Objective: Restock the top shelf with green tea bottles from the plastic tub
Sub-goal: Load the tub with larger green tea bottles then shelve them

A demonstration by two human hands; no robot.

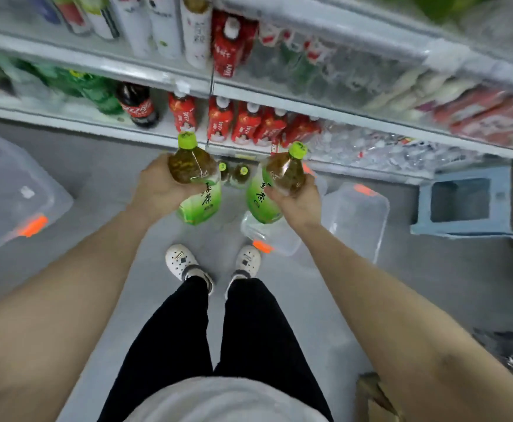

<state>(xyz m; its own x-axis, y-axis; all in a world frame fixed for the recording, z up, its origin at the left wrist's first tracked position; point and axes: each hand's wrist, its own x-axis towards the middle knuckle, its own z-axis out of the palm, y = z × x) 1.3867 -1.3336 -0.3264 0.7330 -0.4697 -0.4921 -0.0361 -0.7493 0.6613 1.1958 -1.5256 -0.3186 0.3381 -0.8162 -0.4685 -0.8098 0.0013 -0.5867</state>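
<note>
- Two green tea bottles are held above the floor, near the shelving. The left bottle [198,190] is gripped by the left hand [154,187] and the right bottle [267,196] by the right hand [299,197], with both caps pointing toward the shelves.
- Each hand's fingers are curled round the bottle's upper body, above the green label; the fingertips are hidden behind the bottles.
- Two more green-capped bottles [239,175] are seen lower down between the hands, by the clear plastic tub [361,214] on the floor. Whether they stand inside it cannot be told.
- The step in hand is judged to be the lift to the top shelf, which cannot be picked out with certainty in the blurred far part of the view.
- The bottles are best raised clear of the shelf edge [310,117] and the red-labelled bottles [246,123], then set down one at a time so neighbours are not knocked.
- The second tub [11,184] on the left and the blue stool [462,202] on the right are to be avoided underfoot.
</note>
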